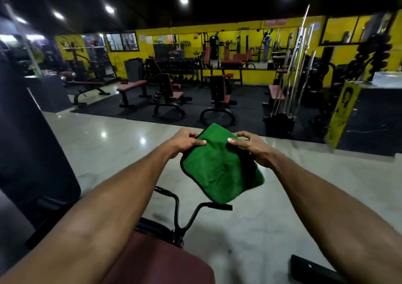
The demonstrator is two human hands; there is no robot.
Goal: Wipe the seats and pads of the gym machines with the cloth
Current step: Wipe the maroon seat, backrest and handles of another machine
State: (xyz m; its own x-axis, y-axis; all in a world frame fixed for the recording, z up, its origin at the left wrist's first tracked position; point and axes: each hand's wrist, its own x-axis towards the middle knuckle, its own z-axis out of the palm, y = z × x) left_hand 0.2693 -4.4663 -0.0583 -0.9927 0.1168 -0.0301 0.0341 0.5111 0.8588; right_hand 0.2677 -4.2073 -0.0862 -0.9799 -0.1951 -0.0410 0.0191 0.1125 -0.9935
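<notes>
A green cloth [219, 166] with a dark hem hangs folded in the air in front of me. My left hand [185, 141] pinches its upper left edge. My right hand [252, 144] pinches its upper right edge. Both arms reach forward over a maroon padded seat [161, 262] at the bottom of the view. Black handlebars [189, 209] rise from the machine just beyond that seat, under the cloth.
A tall dark machine column [32, 149] stands close on my left. A black base bar [313, 270] lies on the pale tiled floor at lower right. Across the floor, benches with red pads [130, 86], a barbell rack [289, 83] and dumbbell racks line the yellow wall.
</notes>
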